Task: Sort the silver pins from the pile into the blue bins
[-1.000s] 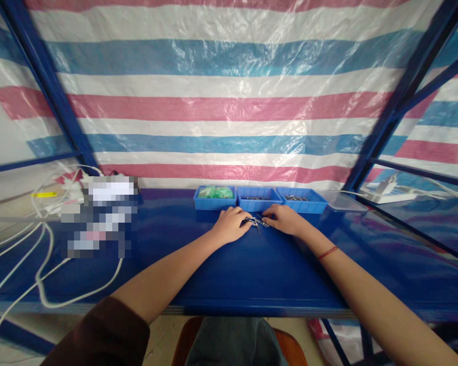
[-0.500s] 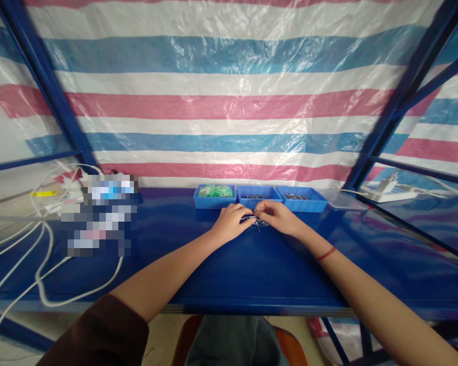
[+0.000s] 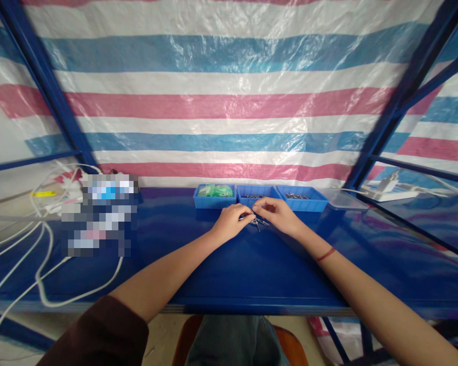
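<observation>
Over the blue table, my left hand (image 3: 232,221) is closed in a pinch, thumb against forefinger. A glint of a thin metal piece (image 3: 241,217) shows inside its curled fingers. Almost touching it, my right hand (image 3: 278,215) pinches thumb and forefinger together at the left hand's fingertips. Whatever sits between the right fingertips is too small to make out. Beneath the hands lies a small loose pile of thin metal pins (image 3: 261,222), silver and dark, partly hidden by the fingers.
Behind the hands stand three blue bins: the left bin (image 3: 215,203) with green-wrapped contents, the middle bin (image 3: 244,204) and right bin (image 3: 307,205) with small metal parts. A clear plastic lid (image 3: 345,200) lies at right. White cables (image 3: 48,254) and blurred items occupy the left.
My right hand has moved left from the pile to meet my left hand, and its fingers have closed into a pinch. My left fingers have also drawn together, slightly off the pins.
</observation>
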A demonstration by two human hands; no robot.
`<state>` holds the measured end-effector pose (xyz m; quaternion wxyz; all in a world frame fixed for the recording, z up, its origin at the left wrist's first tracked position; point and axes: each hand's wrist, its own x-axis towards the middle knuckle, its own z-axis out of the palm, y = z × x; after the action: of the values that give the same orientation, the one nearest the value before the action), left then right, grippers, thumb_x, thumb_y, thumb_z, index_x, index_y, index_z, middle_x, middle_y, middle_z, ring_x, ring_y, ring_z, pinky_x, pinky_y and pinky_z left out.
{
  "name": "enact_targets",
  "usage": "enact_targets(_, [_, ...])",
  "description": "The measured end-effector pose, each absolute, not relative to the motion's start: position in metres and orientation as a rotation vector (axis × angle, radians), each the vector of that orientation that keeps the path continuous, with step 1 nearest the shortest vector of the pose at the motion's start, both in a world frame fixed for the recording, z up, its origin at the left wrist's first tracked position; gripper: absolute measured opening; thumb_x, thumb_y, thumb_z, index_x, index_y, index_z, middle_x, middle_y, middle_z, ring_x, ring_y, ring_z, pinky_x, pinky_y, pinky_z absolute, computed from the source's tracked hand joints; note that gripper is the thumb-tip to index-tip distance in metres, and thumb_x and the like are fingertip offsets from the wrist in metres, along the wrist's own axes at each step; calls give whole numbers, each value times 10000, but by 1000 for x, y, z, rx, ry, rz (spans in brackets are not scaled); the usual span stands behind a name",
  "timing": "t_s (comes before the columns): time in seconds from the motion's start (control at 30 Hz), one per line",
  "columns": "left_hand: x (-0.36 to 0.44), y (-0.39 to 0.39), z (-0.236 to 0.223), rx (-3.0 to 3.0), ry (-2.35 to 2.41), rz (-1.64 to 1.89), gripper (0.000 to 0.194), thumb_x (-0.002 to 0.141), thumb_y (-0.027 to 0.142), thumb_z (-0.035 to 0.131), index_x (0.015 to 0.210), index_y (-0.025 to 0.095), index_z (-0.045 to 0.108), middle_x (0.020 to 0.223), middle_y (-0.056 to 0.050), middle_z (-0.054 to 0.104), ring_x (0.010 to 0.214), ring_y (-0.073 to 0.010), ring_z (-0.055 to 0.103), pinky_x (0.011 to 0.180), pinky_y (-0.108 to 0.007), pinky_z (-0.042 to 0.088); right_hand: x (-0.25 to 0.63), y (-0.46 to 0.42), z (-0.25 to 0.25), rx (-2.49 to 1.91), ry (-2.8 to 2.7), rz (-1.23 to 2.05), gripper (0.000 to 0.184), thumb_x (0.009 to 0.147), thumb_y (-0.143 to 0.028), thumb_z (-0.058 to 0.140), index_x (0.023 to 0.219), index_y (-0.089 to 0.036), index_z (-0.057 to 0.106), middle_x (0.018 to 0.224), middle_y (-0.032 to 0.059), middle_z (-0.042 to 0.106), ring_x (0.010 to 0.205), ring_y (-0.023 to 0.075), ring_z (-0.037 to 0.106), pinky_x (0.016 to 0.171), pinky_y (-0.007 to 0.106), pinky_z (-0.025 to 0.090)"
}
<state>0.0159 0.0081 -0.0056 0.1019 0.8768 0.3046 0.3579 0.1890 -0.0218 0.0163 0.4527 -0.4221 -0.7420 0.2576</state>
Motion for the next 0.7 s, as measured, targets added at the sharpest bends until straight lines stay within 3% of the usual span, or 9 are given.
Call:
enact_targets(0.23, [16,5,-3,2491,867,1177,155,852,292,500,838,185,612,808,-15,634,768,-146,586,725,-261,449,190,-22,17,-1035,-1851,561,258,778,-403,555,814,-158,626,774,48,646,670,148,564,635,287,458])
enact_targets(0.43, [16,5,-4,2430,886,1313,133,848,284,506,864,197,605,827,-15,622,793,-142,582,757,-270,453,193,-24,19,-1176,-1957,397,229,785,-345,518,745,-148,628,738,45,643,637,144,549,611,277,434])
enact_targets(0.6, [17,9,-11,2440,1043,1253,310,820,323,546,1103,197,537,897,-33,623,857,-174,577,801,-323,455,207,-13,16,-1319,-1851,311,270,781,-364,494,743,-147,649,735,52,664,651,170,573,622,290,436])
enact_targets(0.7, [17,7,-11,2534,1104,1126,306,830,333,525,1110,212,549,959,-40,619,922,-197,559,840,-361,436,228,-5,16,-1489,-1563,181,289,759,-381,507,734,-137,658,720,72,672,649,197,589,624,308,440])
